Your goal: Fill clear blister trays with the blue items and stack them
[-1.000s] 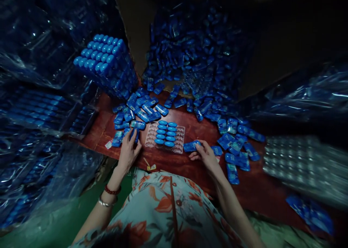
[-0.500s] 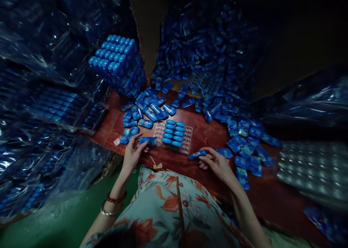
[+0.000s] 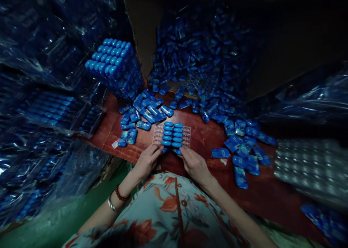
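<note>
A clear plastic tray (image 3: 186, 132) lies on the table before me, with two columns of blue oval packs (image 3: 168, 133) set on edge in its middle pockets. Pockets on both outer sides hold nothing. At the tray's near edge my left hand (image 3: 148, 161) pinches a small blue pack (image 3: 164, 150), mostly hidden by the fingers. Opposite it, my right hand (image 3: 196, 164) grips another blue pack (image 3: 177, 151) at the near end of the right column. Whether these two packs are seated in pockets I cannot tell.
Loose blue packs (image 3: 148, 108) lie beyond the tray on the red-brown table (image 3: 199, 130), with more at right (image 3: 244, 146). A stack of filled trays (image 3: 111, 56) stands back left. A large heap (image 3: 201, 52) rises behind. Clear empty trays (image 3: 307, 164) sit far right.
Both hands have moved inward to the tray's near edge, each bringing a blue pack. The view has shifted slightly.
</note>
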{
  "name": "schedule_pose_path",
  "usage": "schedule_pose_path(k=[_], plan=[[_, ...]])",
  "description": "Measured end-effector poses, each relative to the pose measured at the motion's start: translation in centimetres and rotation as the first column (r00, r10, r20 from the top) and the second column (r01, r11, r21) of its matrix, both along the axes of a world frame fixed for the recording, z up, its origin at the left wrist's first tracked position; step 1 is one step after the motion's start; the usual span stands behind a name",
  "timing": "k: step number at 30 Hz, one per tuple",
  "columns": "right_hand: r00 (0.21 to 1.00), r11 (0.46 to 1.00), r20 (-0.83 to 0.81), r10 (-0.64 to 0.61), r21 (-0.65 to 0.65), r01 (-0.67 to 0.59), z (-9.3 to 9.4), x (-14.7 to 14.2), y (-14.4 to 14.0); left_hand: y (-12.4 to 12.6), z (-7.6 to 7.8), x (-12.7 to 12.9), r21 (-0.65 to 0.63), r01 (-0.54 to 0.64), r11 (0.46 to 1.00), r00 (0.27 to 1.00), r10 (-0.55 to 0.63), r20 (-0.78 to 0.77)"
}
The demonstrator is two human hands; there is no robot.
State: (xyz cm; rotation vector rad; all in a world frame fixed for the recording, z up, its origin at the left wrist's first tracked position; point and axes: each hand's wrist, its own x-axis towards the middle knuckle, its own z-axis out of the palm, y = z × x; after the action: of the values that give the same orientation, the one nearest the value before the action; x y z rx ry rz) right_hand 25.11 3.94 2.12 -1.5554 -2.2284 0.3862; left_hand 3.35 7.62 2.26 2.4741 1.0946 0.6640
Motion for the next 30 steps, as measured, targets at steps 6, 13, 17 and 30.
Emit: schedule_pose_path(k=[6, 13, 17, 30], plan=[[0.880, 0.993, 0.463, 0.107, -0.005, -0.118, 2.8, -2.3, 0.1, 0.3, 1.5, 1.4, 0.054, 0.186, 0.981, 0.957, -0.168, -0.237], [0.823, 0.993, 0.561, 0.086, 0.018, -0.116, 2.8, -2.7, 1.1, 0.6, -0.7, 1.0, 0.193, 0.112, 0.975, 0.990, -0.093, -0.104], [0.908, 0.984, 0.418, 0.014, 0.155, -0.086, 2.2, -1.0, 0.2, 1.0, -1.6, 0.3, 0.141, -0.073, 0.987, 0.992, 0.057, 0.113], [0.796, 0.811, 0.303, -0.525, -0.106, 0.575, 0.5, 7.1, 11.2, 12.7, 0.3, 3.7, 0.008, -0.465, 0.885, 0.821, 0.435, -0.371]])
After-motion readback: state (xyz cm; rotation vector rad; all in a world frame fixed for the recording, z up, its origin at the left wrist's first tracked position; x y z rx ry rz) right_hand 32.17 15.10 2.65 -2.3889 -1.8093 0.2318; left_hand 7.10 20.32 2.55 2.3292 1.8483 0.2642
